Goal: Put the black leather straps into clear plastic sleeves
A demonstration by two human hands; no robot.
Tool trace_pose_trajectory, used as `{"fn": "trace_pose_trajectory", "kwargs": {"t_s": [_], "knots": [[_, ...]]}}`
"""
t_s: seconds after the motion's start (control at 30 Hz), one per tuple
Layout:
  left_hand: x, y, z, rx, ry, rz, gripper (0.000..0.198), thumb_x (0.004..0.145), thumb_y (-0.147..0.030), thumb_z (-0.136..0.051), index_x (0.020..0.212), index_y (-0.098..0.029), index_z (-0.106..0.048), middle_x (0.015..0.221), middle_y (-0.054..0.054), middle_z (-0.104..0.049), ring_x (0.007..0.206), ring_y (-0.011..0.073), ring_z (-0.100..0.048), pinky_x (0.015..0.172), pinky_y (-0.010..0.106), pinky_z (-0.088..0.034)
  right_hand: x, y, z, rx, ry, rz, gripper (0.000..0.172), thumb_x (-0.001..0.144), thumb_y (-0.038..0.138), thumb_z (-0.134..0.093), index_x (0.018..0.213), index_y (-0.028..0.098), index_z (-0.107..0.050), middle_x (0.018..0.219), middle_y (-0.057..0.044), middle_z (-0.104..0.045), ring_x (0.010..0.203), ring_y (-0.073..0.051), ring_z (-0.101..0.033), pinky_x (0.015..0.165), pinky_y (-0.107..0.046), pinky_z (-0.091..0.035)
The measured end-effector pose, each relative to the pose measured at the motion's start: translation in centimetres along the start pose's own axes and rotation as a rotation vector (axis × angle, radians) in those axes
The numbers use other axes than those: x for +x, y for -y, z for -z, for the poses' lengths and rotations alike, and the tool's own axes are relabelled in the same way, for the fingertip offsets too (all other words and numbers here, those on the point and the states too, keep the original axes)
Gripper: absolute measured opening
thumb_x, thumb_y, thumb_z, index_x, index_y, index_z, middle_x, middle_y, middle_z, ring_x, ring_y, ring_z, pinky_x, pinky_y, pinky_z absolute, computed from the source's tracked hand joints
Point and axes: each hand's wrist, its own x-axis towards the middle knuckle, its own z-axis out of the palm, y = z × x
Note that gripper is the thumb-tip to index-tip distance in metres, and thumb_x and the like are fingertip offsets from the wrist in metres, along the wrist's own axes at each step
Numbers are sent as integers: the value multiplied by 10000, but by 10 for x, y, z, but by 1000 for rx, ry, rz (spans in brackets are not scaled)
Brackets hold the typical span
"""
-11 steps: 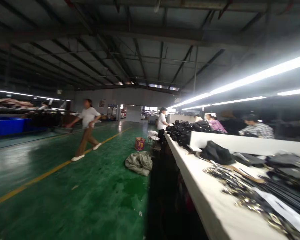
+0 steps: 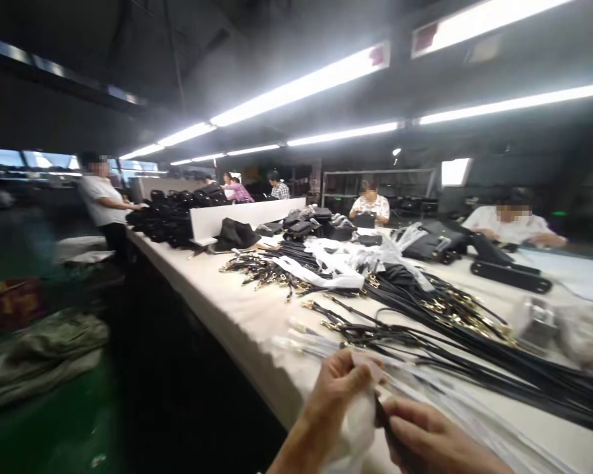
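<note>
Over the near edge of the table, my left hand (image 2: 332, 390) pinches a thin whitish wrapping (image 2: 356, 424) that hangs below its fingers. Close beside it, my right hand (image 2: 427, 431) is closed around a dark strap (image 2: 391, 431), whose upper end reaches the left fingertips. Motion blur hides exactly how the strap and wrapping meet. Just beyond the hands lie black straps with gold clasps (image 2: 346, 316). Clear plastic-covered lengths (image 2: 437, 388) stretch along the table by my right hand.
The cloth-covered table (image 2: 217, 306) bears bundled straps, white strips (image 2: 321, 266), a dark bag flap (image 2: 511, 275) and a metal block (image 2: 536, 322). Across it sit co-workers (image 2: 508, 224); one person (image 2: 101, 201) stands at far left. A crumpled cloth (image 2: 44, 355) lies on the floor.
The view has swung right and down from the aisle to the table. Both my hands, with the strap and whitish wrapping, have come into view.
</note>
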Motion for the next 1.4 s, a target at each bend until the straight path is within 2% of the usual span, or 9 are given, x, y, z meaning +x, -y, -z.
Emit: {"fn": "trace_pose_trajectory", "kwargs": {"t_s": [0.13, 0.27, 0.37, 0.53, 0.7, 0.87, 1.1, 1.27, 1.4], "knots": [[-30, -23, 50, 123, 74, 130, 302, 762, -377, -786, 881, -108, -716, 957, 133, -714, 841, 193, -646, 800, 301, -485, 3, 14, 7, 125, -62, 2, 395, 811, 543, -645, 911, 172, -558, 776, -24, -631, 542, -82, -533, 477, -183, -398], [-55, -27, 79, 96, -65, 171, 271, 805, -375, -740, 813, -119, -650, 731, 66, -687, 655, 128, -627, 664, 217, -451, 15, 32, 17, -53, -164, -47, 378, 864, 534, -553, 862, 159, -598, 588, 43, -522, 401, -23, -256, 373, -159, -134], [-59, -27, 88, 80, -168, 124, 305, 773, -383, -759, 852, -123, -620, 706, 30, -653, 569, 90, -582, 601, 190, -430, 24, 44, 16, -56, -145, -111, 473, 872, 611, -530, 981, 164, -637, 483, 87, -406, 382, -29, -145, 371, -177, -61], [-63, -38, 92, 248, -211, -3, 493, 762, -507, -737, 1047, -150, -551, 611, -30, -582, 484, 102, -519, 502, 212, -426, 40, 61, -4, 19, -125, 18, 298, 805, 427, -711, 853, 144, -631, 791, -25, -641, 496, -30, -385, 442, -154, -273], [-72, -49, 87, 578, -178, -112, 373, 847, -404, -677, 1116, -166, -575, 666, -4, -642, 655, 148, -611, 661, 239, -464, 57, 63, -37, -26, -57, -96, 430, 689, 448, -791, 981, 162, -658, 625, 66, -502, 418, -10, -186, 387, -183, -113], [-78, -49, 87, 507, -149, -53, 339, 861, -501, -614, 918, -169, -581, 632, -33, -555, 514, 86, -467, 492, 187, -354, 72, 58, -64, -97, -11, -70, 328, 669, 378, -792, 866, 140, -681, 538, 87, -440, 399, -4, -218, 369, -178, -114], [-86, -47, 95, 627, -147, 14, 364, 717, -324, -789, 993, -172, -609, 827, -12, -598, 622, 89, -506, 544, 177, -374, 71, 59, -50, 12, -74, -88, 326, 667, 295, -732, 949, 152, -655, 718, 27, -626, 384, 7, -241, 372, -178, -134], [-75, -28, 103, 355, -222, 135, 491, 745, -627, -685, 761, -161, -528, 534, -63, -477, 421, 35, -300, 404, 160, -211, 57, 54, -45, -192, -58, -99, 525, 629, 263, -746, 1144, 194, -673, 568, 77, -507, 446, -40, -284, 417, -184, -193], [-68, -15, 93, 302, -258, 252, 614, 732, -780, -560, 798, -171, -527, 514, -28, -556, 344, 20, -224, 360, 175, -94, 56, 37, -54, -333, -63, 45, 524, 578, 183, -774, 1096, 220, -701, 676, 58, -591, 570, -76, -403, 492, -175, -298]]}}
